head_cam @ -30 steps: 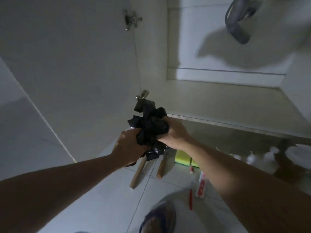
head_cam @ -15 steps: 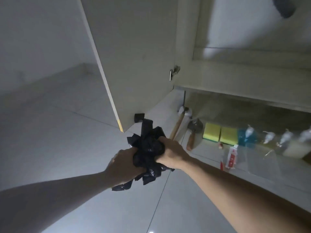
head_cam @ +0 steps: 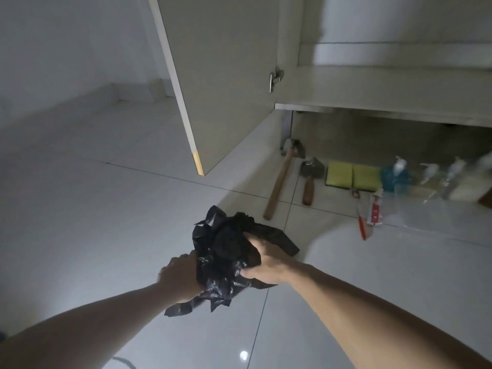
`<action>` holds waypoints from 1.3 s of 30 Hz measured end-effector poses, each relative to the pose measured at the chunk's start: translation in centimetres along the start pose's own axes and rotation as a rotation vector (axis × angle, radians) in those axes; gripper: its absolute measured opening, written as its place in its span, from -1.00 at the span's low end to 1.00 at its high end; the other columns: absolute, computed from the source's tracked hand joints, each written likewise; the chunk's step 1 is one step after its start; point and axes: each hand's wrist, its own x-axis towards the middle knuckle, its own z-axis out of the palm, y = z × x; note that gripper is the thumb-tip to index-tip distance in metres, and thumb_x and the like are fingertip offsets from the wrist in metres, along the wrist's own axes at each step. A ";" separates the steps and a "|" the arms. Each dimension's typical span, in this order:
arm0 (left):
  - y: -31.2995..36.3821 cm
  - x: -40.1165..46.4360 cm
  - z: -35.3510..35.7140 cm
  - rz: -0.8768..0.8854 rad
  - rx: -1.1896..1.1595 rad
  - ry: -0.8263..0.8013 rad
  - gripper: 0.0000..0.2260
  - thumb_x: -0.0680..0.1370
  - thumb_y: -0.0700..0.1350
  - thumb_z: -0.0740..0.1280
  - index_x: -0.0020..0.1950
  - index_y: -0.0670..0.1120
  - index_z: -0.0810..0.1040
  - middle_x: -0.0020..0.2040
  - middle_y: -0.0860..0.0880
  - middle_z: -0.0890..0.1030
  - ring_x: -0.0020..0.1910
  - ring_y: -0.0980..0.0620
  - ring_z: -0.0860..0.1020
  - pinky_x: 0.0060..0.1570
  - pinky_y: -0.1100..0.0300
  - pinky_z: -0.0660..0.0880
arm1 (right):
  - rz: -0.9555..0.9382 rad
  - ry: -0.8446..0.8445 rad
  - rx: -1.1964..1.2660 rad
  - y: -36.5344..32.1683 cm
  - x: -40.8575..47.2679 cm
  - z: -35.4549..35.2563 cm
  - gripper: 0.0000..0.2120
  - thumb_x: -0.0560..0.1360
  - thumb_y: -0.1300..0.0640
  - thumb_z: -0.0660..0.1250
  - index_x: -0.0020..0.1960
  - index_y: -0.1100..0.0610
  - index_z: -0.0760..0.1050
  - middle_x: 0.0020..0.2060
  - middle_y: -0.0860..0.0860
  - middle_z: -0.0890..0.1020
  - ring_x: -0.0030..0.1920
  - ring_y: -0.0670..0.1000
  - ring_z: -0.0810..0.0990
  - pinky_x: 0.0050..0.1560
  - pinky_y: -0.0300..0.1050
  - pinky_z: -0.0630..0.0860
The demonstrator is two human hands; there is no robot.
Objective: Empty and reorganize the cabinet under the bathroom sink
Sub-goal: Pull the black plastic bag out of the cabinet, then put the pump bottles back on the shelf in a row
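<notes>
We see a dim, greyish scene. A small glare spot shines on the glossy floor tiles (head_cam: pixel 243 356). The bottles (head_cam: pixel 436 179) at the far right blur, and straight cabinet door (head_cam: pixel 221 75) edges lean from wide-angle distortion.

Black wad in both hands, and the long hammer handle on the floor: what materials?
Black wad: thin plastic film, probably a bin bag; slightly glossy, sharply crinkled with ragged edges, gripped by the left hand and right hand. Hammer handle: looks like bare wood, matte pale tan; grain not resolvable.
</notes>
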 end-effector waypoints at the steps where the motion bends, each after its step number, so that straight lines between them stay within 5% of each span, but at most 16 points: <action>1: 0.2 0.0 -0.6 -0.019 0.020 -0.035 -0.38 0.26 0.11 0.48 0.22 -0.05 0.37 0.01 0.03 0.52 0.05 -0.03 0.53 0.01 0.05 0.54 | -0.011 0.017 -0.015 -0.1 -0.5 -0.6 -0.14 0.41 -0.06 0.44 0.56 -0.19 0.03 0.51 -0.01 0.25 0.45 0.04 0.31 0.40 -0.15 0.32; 4: 1.5 -0.1 -3.4 -0.057 0.199 -0.161 -0.26 0.21 0.04 0.59 0.27 -0.13 0.35 0.07 0.01 0.51 0.04 -0.01 0.53 0.04 0.13 0.56 | 0.005 0.078 -0.083 -0.1 -1.3 -3.0 -0.29 0.43 -0.12 0.43 0.51 -0.07 0.26 0.48 -0.02 0.33 0.41 0.03 0.38 0.35 -0.14 0.35; 9: 6.4 -0.5 -10.7 0.016 0.568 -0.105 -0.78 0.45 -0.06 0.45 -0.08 -0.09 0.44 -0.18 0.07 0.55 -0.08 0.08 0.59 -0.06 0.24 0.57 | -0.003 0.160 -0.223 1.5 -1.3 -8.6 -0.63 0.51 0.05 0.38 0.27 0.13 0.56 0.24 0.06 0.59 0.24 0.05 0.55 0.28 -0.12 0.45; 13: 12.9 1.2 -13.7 0.115 0.391 -0.042 -0.70 0.42 0.04 0.48 -0.01 -0.11 0.52 -0.16 0.01 0.62 -0.12 0.02 0.59 -0.26 0.21 0.46 | 0.026 0.184 -0.247 3.9 -1.9 -14.2 -0.72 0.54 0.12 0.35 0.16 0.27 0.60 0.14 0.15 0.64 0.17 0.11 0.58 0.25 -0.04 0.49; 18: 21.9 3.6 -13.7 0.292 0.023 -0.190 -0.61 0.42 0.07 0.49 0.09 -0.18 0.61 0.00 -0.15 0.66 -0.07 -0.08 0.64 -0.09 0.09 0.62 | 0.087 0.244 -0.224 8.6 -4.3 -20.7 -0.76 0.53 0.11 0.34 0.05 0.28 0.63 0.04 0.15 0.67 0.08 0.10 0.61 0.18 -0.04 0.51; 23: 29.3 3.6 -13.5 0.362 0.028 -0.255 -0.53 0.45 0.09 0.47 0.25 -0.15 0.54 0.19 -0.08 0.57 0.08 -0.05 0.57 0.02 0.05 0.61 | 0.165 0.249 -0.234 13.1 -8.0 -25.8 -0.80 0.47 0.21 0.35 0.00 0.32 0.64 -0.01 0.20 0.67 0.01 0.13 0.66 0.05 0.03 0.61; 28: 35.2 3.4 -15.2 0.455 0.102 -0.237 -0.59 0.44 0.12 0.46 0.15 -0.11 0.59 0.12 -0.07 0.62 0.06 -0.04 0.59 0.07 0.05 0.58 | 0.225 0.278 -0.260 16.2 -11.4 -31.0 -0.83 0.50 0.16 0.35 0.01 0.19 0.65 -0.01 0.10 0.68 -0.03 0.06 0.67 0.05 -0.02 0.63; 35: 43.0 4.8 -16.9 0.603 0.122 -0.202 -0.53 0.46 0.08 0.45 0.28 -0.13 0.55 0.22 -0.07 0.58 0.16 -0.05 0.56 0.12 0.11 0.51 | 0.375 0.288 -0.261 18.3 -14.4 -36.3 -0.75 0.50 0.06 0.35 0.07 0.19 0.64 -0.02 0.09 0.67 -0.07 0.09 0.68 -0.04 0.02 0.66; 39: 47.9 6.7 -17.0 0.658 0.110 -0.230 -0.52 0.47 0.05 0.46 0.29 -0.17 0.53 0.09 -0.07 0.62 -0.04 -0.03 0.65 0.12 0.14 0.50 | 0.472 0.315 -0.195 20.7 -16.3 -40.4 -0.80 0.50 0.09 0.36 0.07 0.14 0.63 -0.12 0.05 0.63 -0.14 0.02 0.58 -0.05 -0.06 0.56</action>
